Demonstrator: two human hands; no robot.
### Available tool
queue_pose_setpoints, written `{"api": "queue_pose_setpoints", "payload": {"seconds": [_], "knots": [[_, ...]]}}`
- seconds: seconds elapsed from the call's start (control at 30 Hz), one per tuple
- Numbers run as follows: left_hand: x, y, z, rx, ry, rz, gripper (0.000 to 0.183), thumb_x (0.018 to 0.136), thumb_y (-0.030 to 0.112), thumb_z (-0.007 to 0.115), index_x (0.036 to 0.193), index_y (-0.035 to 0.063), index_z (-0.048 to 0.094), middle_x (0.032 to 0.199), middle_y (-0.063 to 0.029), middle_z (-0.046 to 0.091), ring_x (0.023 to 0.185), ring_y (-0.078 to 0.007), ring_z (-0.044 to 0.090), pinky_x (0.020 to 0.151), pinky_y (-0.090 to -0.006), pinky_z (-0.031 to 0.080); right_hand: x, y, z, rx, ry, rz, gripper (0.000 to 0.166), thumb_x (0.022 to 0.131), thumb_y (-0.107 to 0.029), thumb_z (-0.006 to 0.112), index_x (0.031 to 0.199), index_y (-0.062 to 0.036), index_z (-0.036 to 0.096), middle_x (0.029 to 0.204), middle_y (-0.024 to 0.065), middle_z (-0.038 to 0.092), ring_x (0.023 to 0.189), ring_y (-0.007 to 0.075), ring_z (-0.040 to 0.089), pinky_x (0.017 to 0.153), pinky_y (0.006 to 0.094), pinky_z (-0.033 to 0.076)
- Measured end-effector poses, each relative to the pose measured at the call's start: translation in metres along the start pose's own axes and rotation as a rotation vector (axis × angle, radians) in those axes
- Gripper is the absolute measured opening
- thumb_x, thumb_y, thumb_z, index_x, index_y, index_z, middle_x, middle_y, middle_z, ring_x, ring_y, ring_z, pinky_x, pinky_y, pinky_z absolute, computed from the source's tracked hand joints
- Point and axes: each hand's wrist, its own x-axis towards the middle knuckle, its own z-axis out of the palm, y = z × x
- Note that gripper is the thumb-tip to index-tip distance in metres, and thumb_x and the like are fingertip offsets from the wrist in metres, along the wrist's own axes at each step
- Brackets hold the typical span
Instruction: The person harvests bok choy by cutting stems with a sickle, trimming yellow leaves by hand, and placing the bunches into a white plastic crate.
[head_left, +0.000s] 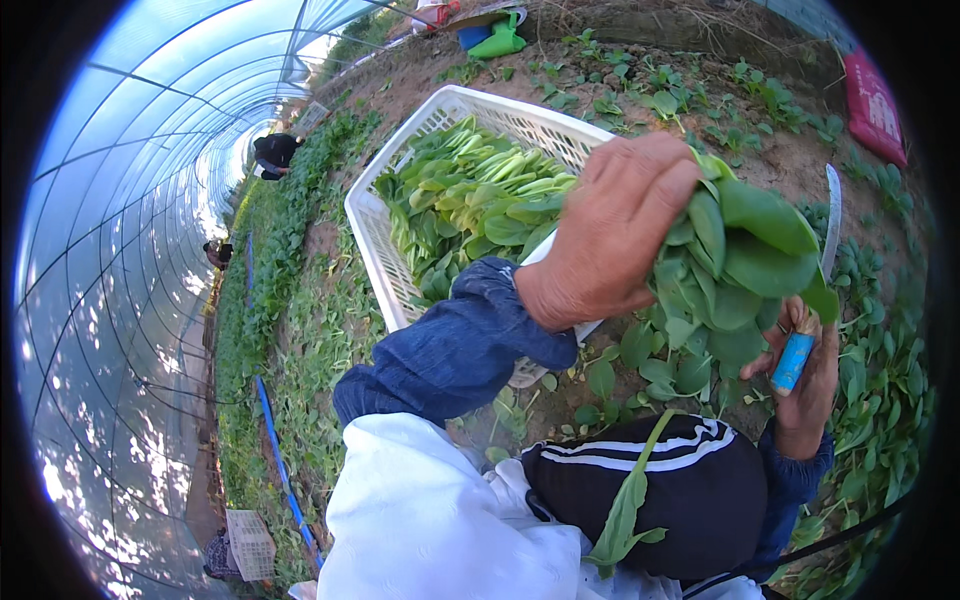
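My left hand (615, 225), in a blue denim sleeve, grips a bunch of leafy greens (739, 262) and holds it up beside the crate's near right corner. The stem ends are hidden in my fist. Lower right, my right hand (814, 375) holds a sickle by its blue-wrapped handle (793, 364). The sickle's curved blade (832, 217) points away from me, partly behind the leaves. A white perforated plastic crate (367, 247) stands on the soil, with many cut greens (480, 187) laid in it. One loose leaf (626, 502) lies across my dark trouser leg (697, 510).
Growing greens (877, 405) cover the bed at right. A pink bag (874, 109) and a green bag (499, 39) lie at the far edge. A blue hose (281, 457) runs along the left. Another person (275, 154) bends over the rows in this plastic-film tunnel (150, 127).
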Motion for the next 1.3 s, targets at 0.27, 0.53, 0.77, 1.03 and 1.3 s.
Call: {"api": "queue_pose_setpoints", "payload": {"seconds": [0.27,0.53,0.77,1.03,1.3], "knots": [[-0.077,-0.143,-0.166,0.542,-0.289,-0.696,0.059,0.071,0.018,0.077,0.120,-0.0003,0.050,0.110,-0.0211,0.056,0.104,-0.0400,0.056,0.087,-0.0425,0.047,0.014,-0.004,-0.034,-0.132,0.064,-0.017,0.037,0.104,-0.042,0.030,0.094,-0.0094,0.045,0.117,0.0213,0.061,0.102,0.0250,0.066,0.047,0.0296,0.058],[-0.247,-0.234,-0.148,0.624,-1.094,-1.324,0.046,0.070,0.016,0.070,0.110,-0.0009,0.055,0.114,-0.0250,0.059,0.110,-0.0409,0.057,0.092,-0.0466,0.046,0.012,0.019,-0.047,-0.201,0.193,0.026,0.034,0.104,-0.040,0.034,0.092,-0.0104,0.045,0.112,0.0191,0.063,0.094,0.0230,0.068,0.046,0.0275,0.056],[-0.321,-0.263,-0.080,0.431,-0.975,-1.110,0.053,0.075,0.009,0.066,0.123,-0.0015,0.047,0.113,-0.0291,0.059,0.111,-0.0452,0.054,0.094,-0.0456,0.046,0.013,0.004,-0.065,-0.136,0.335,0.028,0.032,0.102,-0.040,0.040,0.091,-0.0101,0.047,0.103,0.0169,0.064,0.087,0.0250,0.069,0.047,0.0295,0.054],[-0.273,-0.263,-0.095,0.648,-1.414,-1.214,0.081,0.063,0.012,0.081,0.134,0.0027,0.043,0.122,-0.0267,0.058,0.118,-0.0404,0.053,0.096,-0.0423,0.046,-0.008,0.011,-0.119,-0.002,0.685,-0.049,0.025,0.100,-0.036,0.049,0.094,-0.0115,0.046,0.078,0.0065,0.058,0.060,0.0161,0.060,0.041,0.0291,0.046],[-0.116,-0.241,-0.181,0.839,-1.149,-0.945,0.089,0.061,0.012,0.082,0.135,-0.0064,0.037,0.122,-0.0264,0.057,0.117,-0.0413,0.053,0.103,-0.0432,0.042,-0.038,0.008,-0.120,0.104,0.813,-0.130,0.031,0.099,-0.038,0.048,0.097,-0.0080,0.045,0.067,0.0021,0.048,0.043,0.0112,0.047,0.032,0.0258,0.035]]}}
